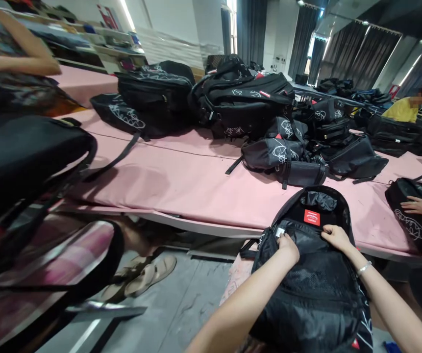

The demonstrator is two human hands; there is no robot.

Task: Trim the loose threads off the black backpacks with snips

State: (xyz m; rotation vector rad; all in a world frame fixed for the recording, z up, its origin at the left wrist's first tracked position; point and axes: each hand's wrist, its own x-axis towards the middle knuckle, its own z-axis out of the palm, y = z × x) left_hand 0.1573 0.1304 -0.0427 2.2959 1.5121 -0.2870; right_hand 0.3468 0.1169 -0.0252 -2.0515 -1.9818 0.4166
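A black backpack [306,299] lies unzipped on my lap, leaning against the table edge, its dark lining exposed. Inside its top a red label [311,217] shows. My left hand [288,248] is closed on the backpack's inner left edge, just below a small white tag [280,232]. On the other side, my right hand [337,237] pinches the top of the inner lining panel, below and right of the red label. A bracelet circles my right wrist. My left fingertips are partly hidden.
A pink-covered table [166,176] runs across, piled with black backpacks [243,103]. At right, another person's hand [418,205] rests on a black bag [409,220]. On the left, a person sits by a large black backpack [23,162]. Sandals [152,277] are on the floor.
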